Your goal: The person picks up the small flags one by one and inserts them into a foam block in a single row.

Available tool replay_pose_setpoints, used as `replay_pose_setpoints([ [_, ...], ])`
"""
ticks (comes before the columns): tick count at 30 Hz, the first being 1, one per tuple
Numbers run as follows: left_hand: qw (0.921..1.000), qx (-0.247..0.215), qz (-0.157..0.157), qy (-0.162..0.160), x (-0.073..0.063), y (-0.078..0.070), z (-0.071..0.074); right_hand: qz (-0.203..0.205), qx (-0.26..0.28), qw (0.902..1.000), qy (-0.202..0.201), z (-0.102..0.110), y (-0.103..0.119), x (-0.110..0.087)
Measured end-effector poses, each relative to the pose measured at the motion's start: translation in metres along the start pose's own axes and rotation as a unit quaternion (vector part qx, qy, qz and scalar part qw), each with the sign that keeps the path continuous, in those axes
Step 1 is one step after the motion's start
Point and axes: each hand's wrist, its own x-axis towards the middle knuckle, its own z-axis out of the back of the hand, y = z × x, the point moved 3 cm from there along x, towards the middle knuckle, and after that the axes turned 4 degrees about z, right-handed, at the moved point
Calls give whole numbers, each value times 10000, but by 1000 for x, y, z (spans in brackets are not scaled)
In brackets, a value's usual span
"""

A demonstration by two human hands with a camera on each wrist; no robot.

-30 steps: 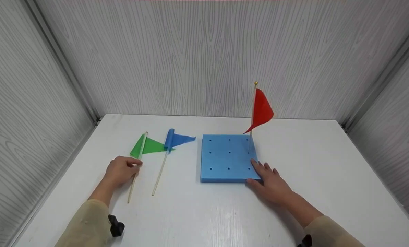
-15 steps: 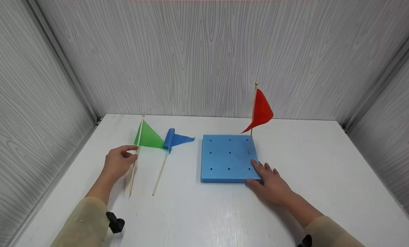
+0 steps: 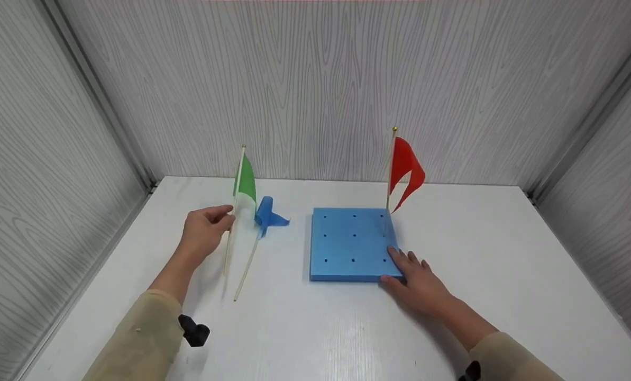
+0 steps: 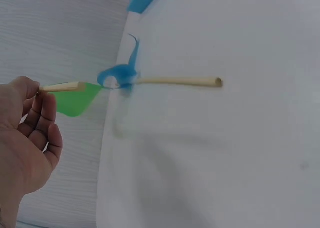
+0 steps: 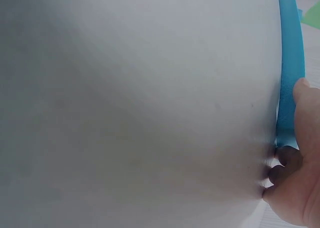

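Note:
My left hand (image 3: 204,227) pinches the thin wooden stick of a green pennant flag (image 3: 245,177), held nearly upright above the table, its cloth hanging to the right. In the left wrist view the stick's lower end (image 4: 70,87) points toward the camera. Lying just right of it is a blue flag (image 3: 264,214), its cloth partly curled round its stick. A square blue board (image 3: 339,247) with rows of small holes lies right of centre. In its right-hand middle hole stands a red flag (image 3: 401,164). My right hand (image 3: 418,283) rests against the board's front right corner, fingers spread.
The white table (image 3: 304,333) carries the board and flags. Grey wood-grain panels (image 3: 315,90) enclose it at the back and both sides. A black object (image 3: 194,330) is at the left sleeve's cuff.
My left hand has lifted the green flag off the table, tilting it upright and moving it right and farther back. The red and blue cloths have fluttered. My right hand stays put.

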Motion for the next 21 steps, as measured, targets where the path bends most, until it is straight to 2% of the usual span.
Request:
replay_pose_setpoints([
  [12, 9973, -234, -699, 41, 1, -47, -40, 109, 4, 9999, -86, -4, -2, -1],
  [21, 9929, -484, -1049, 265, 0, -83, -76, 27, 20, 10000, -77, -2, -1, -3],
])
